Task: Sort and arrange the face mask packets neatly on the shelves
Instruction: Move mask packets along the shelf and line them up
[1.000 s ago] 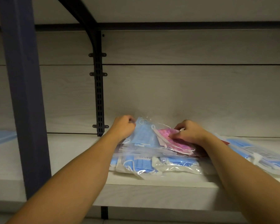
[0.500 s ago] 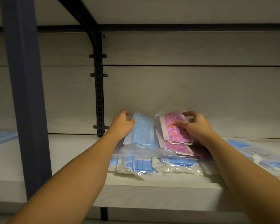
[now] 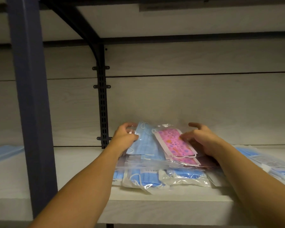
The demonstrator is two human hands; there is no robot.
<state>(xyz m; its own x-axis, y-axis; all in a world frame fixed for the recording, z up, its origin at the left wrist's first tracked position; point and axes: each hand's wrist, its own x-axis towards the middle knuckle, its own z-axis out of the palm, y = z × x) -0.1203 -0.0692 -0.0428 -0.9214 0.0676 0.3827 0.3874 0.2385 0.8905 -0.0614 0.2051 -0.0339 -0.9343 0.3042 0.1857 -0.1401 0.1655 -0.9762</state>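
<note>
Head view of a white shelf (image 3: 82,167) bearing a loose pile of face mask packets. The left hand (image 3: 125,139) pinches the upper left corner of a blue mask packet (image 3: 143,142), fingers curled onto its clear wrapper. The right hand (image 3: 202,140) rests at the right edge of a pink patterned mask packet (image 3: 173,142), fingers spread and only lightly bent, the fingertips touching the packet without closing round it. Both packets lie tilted on top of the lower blue packets (image 3: 156,178), whose front edges overhang toward the shelf lip. A further blue packet (image 3: 270,163) lies to the right, another (image 3: 3,152) beyond the blue upright post (image 3: 31,104). Likely hazards: the slick wrappers may slide over one another, so the unsecured pink packet could skew or slip, and pressure on the pile could push the lower packets off the front edge.
</note>
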